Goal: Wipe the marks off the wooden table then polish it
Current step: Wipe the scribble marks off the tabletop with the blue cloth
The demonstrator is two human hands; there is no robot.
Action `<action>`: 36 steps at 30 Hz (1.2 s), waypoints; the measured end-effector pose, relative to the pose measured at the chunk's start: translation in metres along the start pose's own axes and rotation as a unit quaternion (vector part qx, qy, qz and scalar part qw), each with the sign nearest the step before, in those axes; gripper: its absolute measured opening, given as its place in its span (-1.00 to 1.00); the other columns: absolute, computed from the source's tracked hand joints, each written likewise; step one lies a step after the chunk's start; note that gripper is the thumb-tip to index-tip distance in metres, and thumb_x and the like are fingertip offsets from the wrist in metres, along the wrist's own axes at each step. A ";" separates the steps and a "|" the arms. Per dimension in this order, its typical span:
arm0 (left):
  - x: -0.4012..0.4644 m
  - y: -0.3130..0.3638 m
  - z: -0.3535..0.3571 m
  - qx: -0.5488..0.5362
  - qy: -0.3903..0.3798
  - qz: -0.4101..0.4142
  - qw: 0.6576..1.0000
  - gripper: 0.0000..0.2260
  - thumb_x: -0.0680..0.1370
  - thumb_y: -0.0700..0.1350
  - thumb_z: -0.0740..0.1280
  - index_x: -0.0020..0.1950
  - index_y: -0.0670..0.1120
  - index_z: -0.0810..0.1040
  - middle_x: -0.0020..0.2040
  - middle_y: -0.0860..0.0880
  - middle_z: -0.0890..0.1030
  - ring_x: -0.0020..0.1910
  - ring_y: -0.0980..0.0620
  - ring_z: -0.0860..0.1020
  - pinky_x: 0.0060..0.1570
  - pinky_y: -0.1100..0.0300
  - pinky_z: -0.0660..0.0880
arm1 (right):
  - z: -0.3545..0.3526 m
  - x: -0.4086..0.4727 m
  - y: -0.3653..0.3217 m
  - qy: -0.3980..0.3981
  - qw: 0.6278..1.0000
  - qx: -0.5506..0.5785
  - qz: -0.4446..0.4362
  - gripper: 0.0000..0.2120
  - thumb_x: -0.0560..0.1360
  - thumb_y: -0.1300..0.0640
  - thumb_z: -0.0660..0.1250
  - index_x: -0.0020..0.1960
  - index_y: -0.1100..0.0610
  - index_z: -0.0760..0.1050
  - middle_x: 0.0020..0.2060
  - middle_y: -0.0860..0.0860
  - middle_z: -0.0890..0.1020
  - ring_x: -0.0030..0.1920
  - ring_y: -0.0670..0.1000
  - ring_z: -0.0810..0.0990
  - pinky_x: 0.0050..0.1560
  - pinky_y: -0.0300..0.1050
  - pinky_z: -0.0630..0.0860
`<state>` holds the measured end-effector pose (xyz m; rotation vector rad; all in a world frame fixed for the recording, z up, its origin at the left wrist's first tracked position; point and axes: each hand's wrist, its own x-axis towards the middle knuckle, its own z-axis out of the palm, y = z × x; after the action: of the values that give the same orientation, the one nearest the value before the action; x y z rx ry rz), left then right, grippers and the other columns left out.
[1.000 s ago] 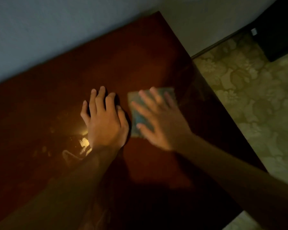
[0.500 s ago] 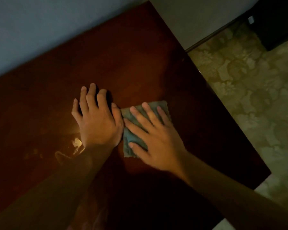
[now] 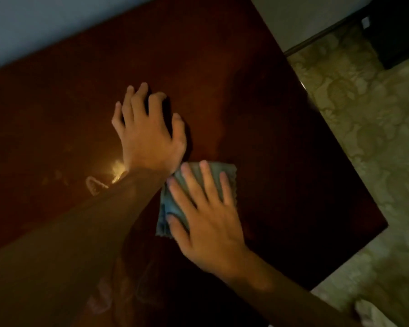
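A dark reddish wooden table (image 3: 257,95) fills most of the view. My right hand (image 3: 206,215) lies flat, fingers spread, pressing a folded blue-green cloth (image 3: 168,208) onto the tabletop near its middle. My left hand (image 3: 149,133) rests on the table just beyond the cloth, fingers arched and apart, holding nothing. A bright glare and pale smudgy marks (image 3: 97,182) show on the wood left of my left wrist. My forearms hide part of the surface.
A pale wall (image 3: 45,22) runs along the table's far edge. The table's right edge and near-right corner (image 3: 385,224) drop to a patterned beige floor (image 3: 364,138). A dark piece of furniture (image 3: 397,31) stands at the top right.
My right hand has slid the cloth toward me, from beside my left hand's fingers down to beside my left wrist. My left hand has stayed planted on the table.
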<state>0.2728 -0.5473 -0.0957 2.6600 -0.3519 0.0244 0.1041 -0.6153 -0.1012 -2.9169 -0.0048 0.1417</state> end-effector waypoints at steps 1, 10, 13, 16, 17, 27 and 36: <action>0.000 -0.001 -0.002 -0.018 0.000 0.003 1.000 -0.60 0.59 0.09 0.16 0.36 -0.06 0.46 0.50 -0.12 0.36 0.56 -0.11 0.18 0.52 -0.12 0.01 | 0.002 -0.006 -0.003 -0.008 1.000 0.002 -0.030 -0.39 0.62 -0.21 0.14 0.61 -0.02 0.22 0.64 0.04 0.16 0.65 0.16 0.01 0.60 0.26 -0.06; -0.001 -0.010 -0.018 -0.104 -0.058 0.034 0.992 -0.63 0.59 0.06 0.24 0.36 -0.02 0.46 0.52 -0.06 0.32 0.57 -0.03 0.12 0.54 -0.08 -0.08 | -0.050 0.043 0.148 0.008 0.978 -0.027 0.206 -0.37 0.65 -0.22 -0.09 0.67 -0.05 -0.02 0.67 0.04 -0.02 0.65 0.16 -0.13 0.60 0.26 -0.19; -0.025 -0.006 -0.023 -0.094 -0.063 0.076 0.991 -0.69 0.59 -0.04 0.24 0.31 -0.04 0.49 0.45 -0.07 0.38 0.52 -0.01 0.23 0.45 0.06 -0.03 | -0.024 0.005 0.081 0.037 0.976 -0.046 0.208 -0.38 0.66 -0.20 -0.08 0.66 -0.02 0.05 0.66 0.09 0.06 0.64 0.21 -0.05 0.58 0.27 -0.15; -0.068 0.008 -0.022 -0.097 -0.070 0.118 0.986 -0.71 0.56 -0.08 0.23 0.27 -0.05 0.52 0.39 -0.06 0.45 0.47 -0.02 0.30 0.42 0.00 0.08 | 0.007 -0.065 -0.005 0.011 0.997 -0.014 0.073 -0.48 0.65 -0.18 0.08 0.56 -0.03 0.29 0.60 0.09 0.25 0.64 0.21 0.06 0.59 0.24 -0.11; -0.082 0.012 -0.020 -0.098 -0.078 0.129 0.984 -0.70 0.56 -0.07 0.21 0.27 -0.05 0.52 0.39 -0.06 0.45 0.48 -0.02 0.30 0.43 -0.05 0.11 | 0.012 -0.082 -0.015 -0.004 0.999 -0.004 0.036 -0.51 0.65 -0.19 0.10 0.52 -0.04 0.33 0.58 0.06 0.29 0.64 0.18 0.06 0.60 0.23 -0.09; -0.164 0.019 0.004 -0.023 -0.112 0.201 0.973 -0.62 0.64 -0.02 0.11 0.37 -0.15 0.48 0.46 -0.15 0.43 0.55 -0.11 0.24 0.50 -0.14 0.10 | -0.043 -0.051 0.179 0.021 0.946 0.006 0.324 -0.35 0.62 -0.29 -0.12 0.66 -0.11 -0.02 0.67 0.02 -0.03 0.65 0.12 -0.16 0.60 0.26 -0.20; -0.160 0.021 -0.003 -0.021 -0.142 0.197 0.970 -0.58 0.64 0.03 0.10 0.38 -0.16 0.47 0.49 -0.17 0.39 0.56 -0.12 0.21 0.51 -0.15 0.07 | 0.017 -0.118 0.007 0.004 0.993 -0.018 0.119 -0.36 0.64 -0.21 0.05 0.66 -0.04 0.01 0.64 0.02 0.14 0.64 0.15 0.00 0.58 0.21 -0.10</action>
<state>0.1130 -0.5252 -0.0965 2.5098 -0.9576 -0.2380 -0.0154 -0.6203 -0.1077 -2.9446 0.3469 0.1699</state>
